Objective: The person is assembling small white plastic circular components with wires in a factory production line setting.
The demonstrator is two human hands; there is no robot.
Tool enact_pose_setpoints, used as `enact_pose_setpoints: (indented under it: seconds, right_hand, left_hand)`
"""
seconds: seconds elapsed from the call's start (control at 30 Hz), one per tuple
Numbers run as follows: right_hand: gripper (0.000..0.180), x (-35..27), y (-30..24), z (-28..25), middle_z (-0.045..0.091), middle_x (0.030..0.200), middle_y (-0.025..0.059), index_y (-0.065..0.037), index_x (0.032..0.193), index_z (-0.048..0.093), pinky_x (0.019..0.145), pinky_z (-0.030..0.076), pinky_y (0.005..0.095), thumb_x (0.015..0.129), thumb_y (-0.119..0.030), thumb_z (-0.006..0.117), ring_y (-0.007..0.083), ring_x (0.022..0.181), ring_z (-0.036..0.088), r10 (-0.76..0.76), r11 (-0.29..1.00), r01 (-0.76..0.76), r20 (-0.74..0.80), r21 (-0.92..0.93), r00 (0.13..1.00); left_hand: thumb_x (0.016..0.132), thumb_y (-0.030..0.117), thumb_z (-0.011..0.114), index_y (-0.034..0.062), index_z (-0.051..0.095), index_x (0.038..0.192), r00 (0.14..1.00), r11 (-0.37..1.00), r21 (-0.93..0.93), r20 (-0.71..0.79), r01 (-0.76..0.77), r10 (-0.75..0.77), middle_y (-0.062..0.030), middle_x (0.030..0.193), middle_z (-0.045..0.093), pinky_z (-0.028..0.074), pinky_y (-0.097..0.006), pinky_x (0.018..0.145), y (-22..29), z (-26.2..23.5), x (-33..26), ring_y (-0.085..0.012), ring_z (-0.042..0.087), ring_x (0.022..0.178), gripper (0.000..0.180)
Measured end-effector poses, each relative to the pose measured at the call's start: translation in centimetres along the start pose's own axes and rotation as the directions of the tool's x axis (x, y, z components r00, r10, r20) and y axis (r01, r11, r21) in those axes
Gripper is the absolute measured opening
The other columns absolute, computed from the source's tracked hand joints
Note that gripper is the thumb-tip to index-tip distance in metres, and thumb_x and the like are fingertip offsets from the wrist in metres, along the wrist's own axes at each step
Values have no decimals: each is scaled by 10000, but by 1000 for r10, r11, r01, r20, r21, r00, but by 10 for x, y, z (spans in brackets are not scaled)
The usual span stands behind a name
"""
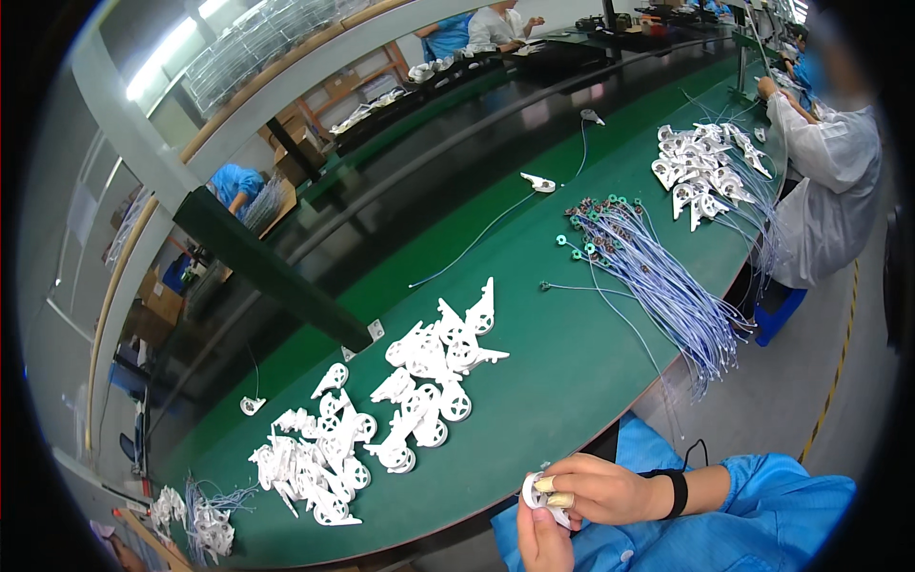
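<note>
At the near table edge I hold a small white plastic part (530, 490) with a round, ring-like end. My left hand (544, 545) is closed on it from below, thumb against its side. From the right, my right hand (605, 488) pinches the same part. Two of its fingertips wear pale yellow covers, and a black strap (679, 494) circles the wrist. My fingers hide much of the part's inside. Loose white plastic parts with spoked round ends lie on the green table in one pile (319, 458) and another pile (434, 357), left of my hands.
A bundle of bluish-white cables (658, 291) with green and brown round ends lies at right. Beyond it sit white parts with cables (701, 167), beside a person in white (829, 191). A dark post (276, 272) stands at left. A belt carries a cabled white part (539, 183).
</note>
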State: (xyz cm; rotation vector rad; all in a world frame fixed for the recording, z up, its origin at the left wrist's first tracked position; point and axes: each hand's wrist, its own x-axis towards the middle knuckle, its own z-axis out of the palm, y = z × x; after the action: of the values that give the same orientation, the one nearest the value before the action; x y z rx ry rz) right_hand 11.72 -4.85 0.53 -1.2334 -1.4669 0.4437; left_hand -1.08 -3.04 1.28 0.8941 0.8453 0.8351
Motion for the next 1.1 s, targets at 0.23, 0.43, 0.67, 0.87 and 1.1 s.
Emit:
enact_pose_setpoints:
  seconds: [0.23,0.43,0.67,0.87,1.1]
  right_hand:
    - [301,3,5,-5,590,958,128,9,1060,594,726,505,330,764,23,645,257,815,605,-107,988,102,-38,-117,994]
    - [325,11,6,-7,593,937,123,30,1071,576,726,504,355,755,-15,640,275,817,601,-146,982,152,55,-116,988]
    - [319,23,-1,-16,589,986,123,29,1070,568,727,495,333,762,-38,616,264,818,591,-93,973,132,201,-191,975]
    - [264,21,-4,-13,591,976,112,5,1018,589,699,490,307,760,-45,606,245,781,578,-113,950,167,208,-264,972]
    - [204,17,-3,-4,557,866,119,4,925,543,693,465,340,729,-28,584,281,742,542,-154,975,165,85,-149,984]
  left_hand:
    - [1020,293,313,-10,348,1336,1000,999,36,25,-15,14,21,662,448,313,-173,451,-5,1,3,-48,393,511,438]
    - [1014,325,307,-5,417,1263,1000,999,-37,13,22,-22,25,609,427,256,-184,382,0,1,8,-51,355,436,427]
    - [1009,339,295,13,489,1134,998,995,-84,-21,55,-57,27,565,421,233,-194,357,6,5,14,-63,332,394,399]
    - [1010,293,333,-12,457,1214,996,998,-69,-86,11,-16,-54,779,558,372,-185,504,0,4,14,-80,494,607,387]
    - [1001,227,366,-54,444,1229,959,846,471,2,-251,284,-165,1041,591,479,-306,742,-8,-1,8,-209,582,896,370]
